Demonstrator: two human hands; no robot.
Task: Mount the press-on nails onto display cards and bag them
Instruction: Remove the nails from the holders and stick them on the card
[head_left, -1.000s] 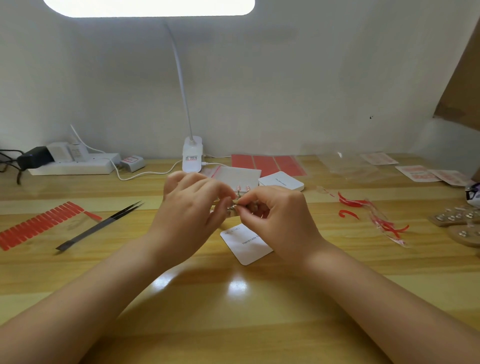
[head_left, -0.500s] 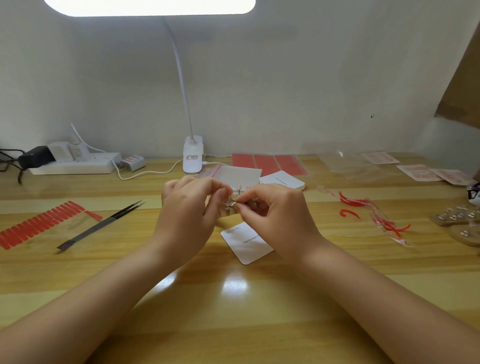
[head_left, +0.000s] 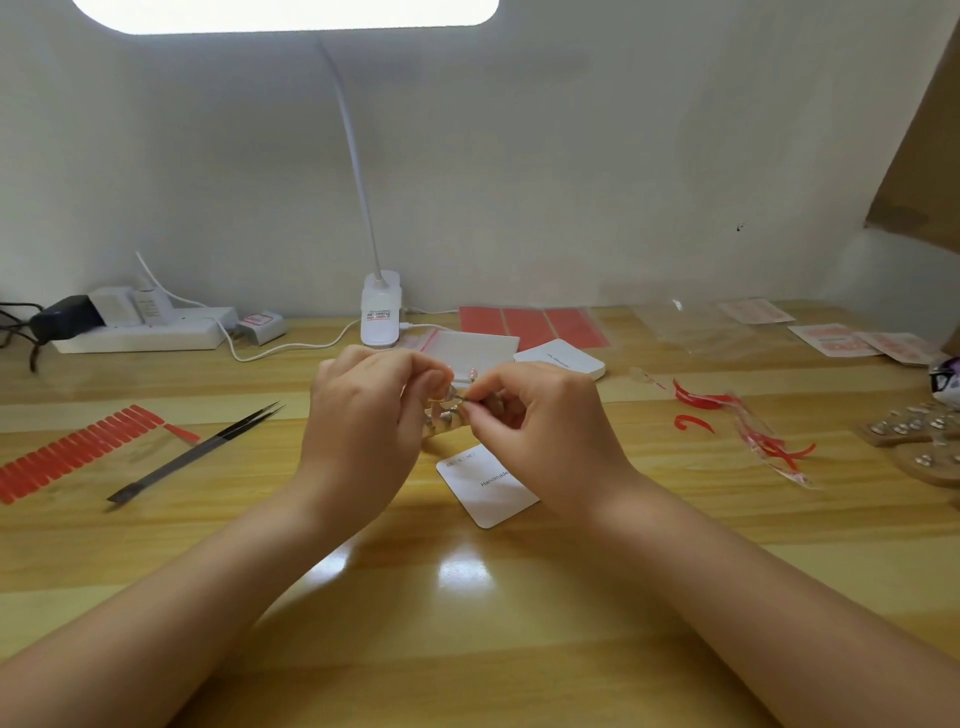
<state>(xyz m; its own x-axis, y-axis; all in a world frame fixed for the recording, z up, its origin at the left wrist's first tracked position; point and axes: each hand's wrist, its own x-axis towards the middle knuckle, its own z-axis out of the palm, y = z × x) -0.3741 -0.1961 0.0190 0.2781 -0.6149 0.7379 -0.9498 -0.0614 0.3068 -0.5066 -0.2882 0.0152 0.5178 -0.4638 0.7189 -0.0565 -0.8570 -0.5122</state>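
head view: both hands (head_left: 457, 415) pinch a small nail piece (head_left: 451, 410) above card (head_left: 488, 486).

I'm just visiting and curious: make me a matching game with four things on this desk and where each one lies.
Things:
1. black metal tweezers
2. white printed display card
3. white desk lamp base
4. curled red backing strips

Places:
A. at the back by the wall, in the middle
B. right of both hands
C. left of both hands, beside the sheet of red strips
D. on the desk partly under the right hand

Pairs: 1-C, 2-D, 3-A, 4-B
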